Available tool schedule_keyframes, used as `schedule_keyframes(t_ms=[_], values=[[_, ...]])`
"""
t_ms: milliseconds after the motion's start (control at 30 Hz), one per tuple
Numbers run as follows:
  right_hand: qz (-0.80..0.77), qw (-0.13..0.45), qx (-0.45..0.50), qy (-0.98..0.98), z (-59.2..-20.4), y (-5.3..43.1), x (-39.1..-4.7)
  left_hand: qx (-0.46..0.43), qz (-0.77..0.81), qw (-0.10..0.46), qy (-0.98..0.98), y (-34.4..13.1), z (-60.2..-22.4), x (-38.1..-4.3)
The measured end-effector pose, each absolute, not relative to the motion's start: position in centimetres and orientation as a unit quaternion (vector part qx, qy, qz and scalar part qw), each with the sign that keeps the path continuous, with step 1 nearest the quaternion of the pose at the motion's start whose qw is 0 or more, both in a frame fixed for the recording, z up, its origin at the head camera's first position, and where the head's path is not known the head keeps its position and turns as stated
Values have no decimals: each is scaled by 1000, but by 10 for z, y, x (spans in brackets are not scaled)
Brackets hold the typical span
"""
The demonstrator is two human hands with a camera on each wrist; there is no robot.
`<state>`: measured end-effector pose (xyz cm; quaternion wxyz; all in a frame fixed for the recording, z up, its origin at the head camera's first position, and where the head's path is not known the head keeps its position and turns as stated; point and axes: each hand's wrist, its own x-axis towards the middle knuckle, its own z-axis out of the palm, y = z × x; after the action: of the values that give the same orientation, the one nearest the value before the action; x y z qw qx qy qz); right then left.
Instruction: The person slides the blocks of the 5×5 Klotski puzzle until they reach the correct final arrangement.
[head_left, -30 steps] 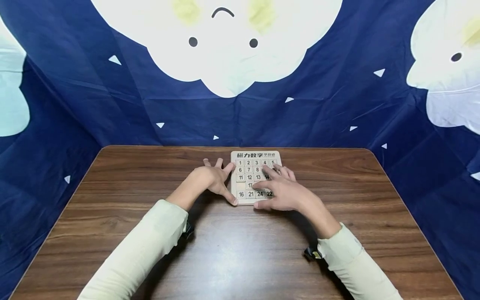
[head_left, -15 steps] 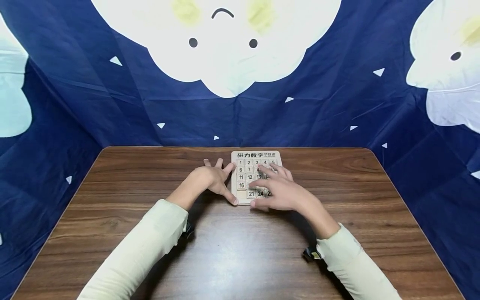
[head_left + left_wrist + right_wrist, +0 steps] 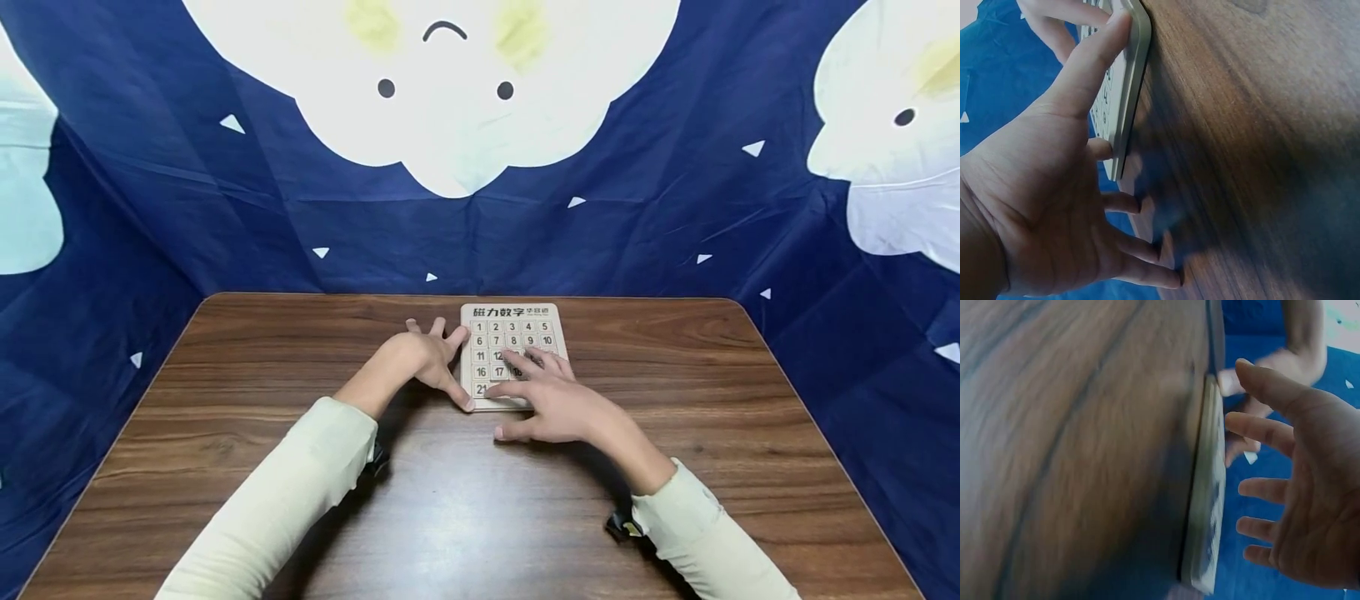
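Note:
A pale number slide puzzle lies flat near the table's far edge, with numbered square tiles in rows under a line of dark characters. My left hand rests at its left side, fingers spread. In the left wrist view, the thumb presses on the board's corner and one finger touches its side. Over the lower right part is my right hand, its index fingertip at the tile 21 in the bottom left corner. That hand hides several tiles. The right wrist view shows its fingers spread and fairly straight.
The brown wooden table reaches toward me on both sides of the arms. Behind it hangs a dark blue cloth with white cloud shapes. A small black device sits at the right cuff.
Tile 16 has moved up from the bottom left corner, then tile 21 left into that corner. My right hand has shifted left and slightly toward me. The left hand stays in place.

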<state>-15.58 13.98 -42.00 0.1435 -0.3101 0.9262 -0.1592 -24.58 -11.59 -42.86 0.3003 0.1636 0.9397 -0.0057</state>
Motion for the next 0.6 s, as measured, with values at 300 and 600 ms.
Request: schedule_keyframes(t_ms=[300,600], values=[[-184,103,-249,945,-414,190,-157,156,19,305,939,-115,-405,-230],[-169,113,-266,942,-422,186,-154,153,18,303,941,-115,-412,-234]])
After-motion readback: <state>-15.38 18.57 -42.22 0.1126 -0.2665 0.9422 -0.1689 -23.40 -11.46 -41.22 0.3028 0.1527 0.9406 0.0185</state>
